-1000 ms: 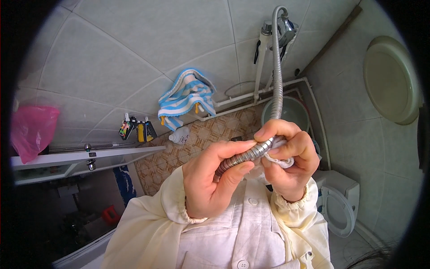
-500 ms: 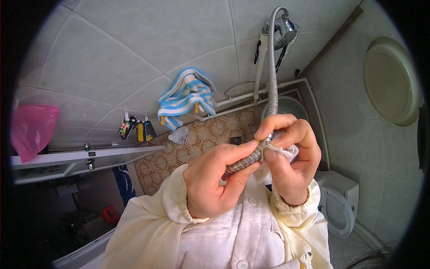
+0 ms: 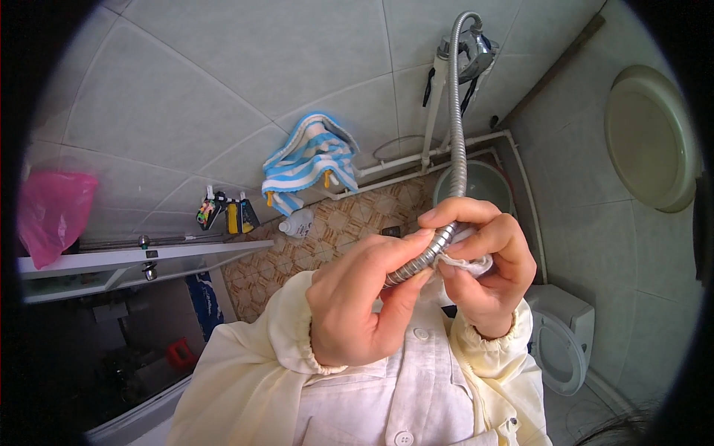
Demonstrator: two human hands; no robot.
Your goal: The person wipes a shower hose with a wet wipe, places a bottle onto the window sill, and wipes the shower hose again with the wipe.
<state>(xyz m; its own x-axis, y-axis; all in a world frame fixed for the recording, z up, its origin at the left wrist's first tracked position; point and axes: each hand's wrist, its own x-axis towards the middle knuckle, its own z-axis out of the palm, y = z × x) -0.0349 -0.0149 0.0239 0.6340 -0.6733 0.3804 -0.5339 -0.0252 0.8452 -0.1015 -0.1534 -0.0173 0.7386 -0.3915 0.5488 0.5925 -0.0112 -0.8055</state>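
Note:
A silver ribbed metal shower hose (image 3: 457,123) runs down from the chrome mixer tap (image 3: 476,58) on the wall and bends between my two hands. My left hand (image 3: 357,301) is closed around its lower stretch, thumb and fingers pinching it, and the hose's end is hidden in that palm. Just above and to the right, my right hand (image 3: 491,256) is closed on a crumpled white cloth (image 3: 470,264) and the hose. The cloth lies against the hose there; my fingers hide part of it.
A striped blue and white towel (image 3: 312,160) hangs on the wall. Below it stands a white bottle (image 3: 297,223) on the patterned floor. A basin (image 3: 483,186) sits under the tap, a toilet (image 3: 561,349) to the right, a white shelf (image 3: 149,260) with a pink bag (image 3: 56,215) to the left.
My right hand has shifted slightly, with its fingers and the cloth repositioned. More of the bent hose shows between my hands. My left hand keeps its grip.

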